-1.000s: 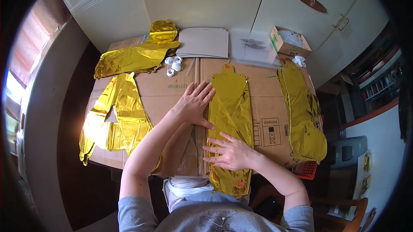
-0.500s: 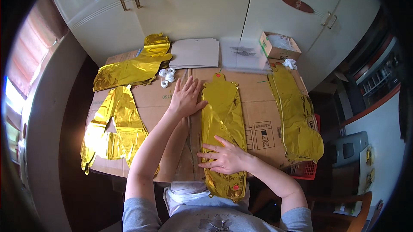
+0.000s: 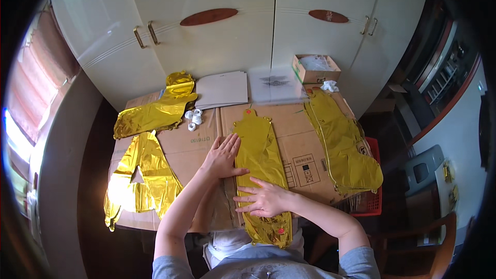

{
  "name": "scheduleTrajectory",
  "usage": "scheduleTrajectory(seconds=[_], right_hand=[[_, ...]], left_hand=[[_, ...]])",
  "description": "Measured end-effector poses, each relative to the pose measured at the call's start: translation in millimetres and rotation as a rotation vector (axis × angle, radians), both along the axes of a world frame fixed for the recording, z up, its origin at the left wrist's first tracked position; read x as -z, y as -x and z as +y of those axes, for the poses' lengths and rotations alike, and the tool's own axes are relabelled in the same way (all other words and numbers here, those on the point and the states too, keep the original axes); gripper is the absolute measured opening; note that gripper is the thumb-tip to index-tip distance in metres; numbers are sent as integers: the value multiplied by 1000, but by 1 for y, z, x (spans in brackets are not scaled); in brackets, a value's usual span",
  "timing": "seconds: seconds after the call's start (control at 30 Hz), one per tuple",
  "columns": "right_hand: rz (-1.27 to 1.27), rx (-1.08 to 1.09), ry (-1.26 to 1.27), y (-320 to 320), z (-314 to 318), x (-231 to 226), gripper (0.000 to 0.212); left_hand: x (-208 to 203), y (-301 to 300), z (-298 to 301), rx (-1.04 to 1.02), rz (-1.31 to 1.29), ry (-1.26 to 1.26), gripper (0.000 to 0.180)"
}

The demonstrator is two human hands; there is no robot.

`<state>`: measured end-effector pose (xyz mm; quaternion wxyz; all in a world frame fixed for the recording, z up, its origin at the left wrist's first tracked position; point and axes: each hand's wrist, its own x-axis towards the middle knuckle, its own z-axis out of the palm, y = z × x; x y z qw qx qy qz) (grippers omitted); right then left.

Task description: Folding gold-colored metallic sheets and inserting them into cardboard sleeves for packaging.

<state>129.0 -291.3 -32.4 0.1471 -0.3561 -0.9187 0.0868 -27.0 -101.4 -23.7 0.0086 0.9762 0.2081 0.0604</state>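
At centre frame, a gold foil strip (image 3: pixel 257 147) lies flat on cardboard (image 3: pixel 290 137), long axis running top to bottom, upper end leaning slightly left, lower end overhanging the near edge. My left hand (image 3: pixel 221 159) lies along its left border, palm down, thumb spread from the fingers and over the foil; most of the strip is to its right. My right hand (image 3: pixel 266 199), fingers fanned leftward, crosses the lower half, nearer the bottom end. Neither visibly pinches.
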Motion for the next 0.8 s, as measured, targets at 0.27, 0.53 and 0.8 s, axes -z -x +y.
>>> scheduleTrajectory(seconds=[0.27,0.53,0.8], right_hand=[[-34,84,57,-11,-6,-6,49],[-114,442,50,-47,-27,-4,59],[118,504,68,-74,-22,-8,55]], left_hand=[[6,-7,7,-67,16,-17,120],[12,-3,8,-89,-1,-33,120],[7,2,3,-51,-128,61,109]])
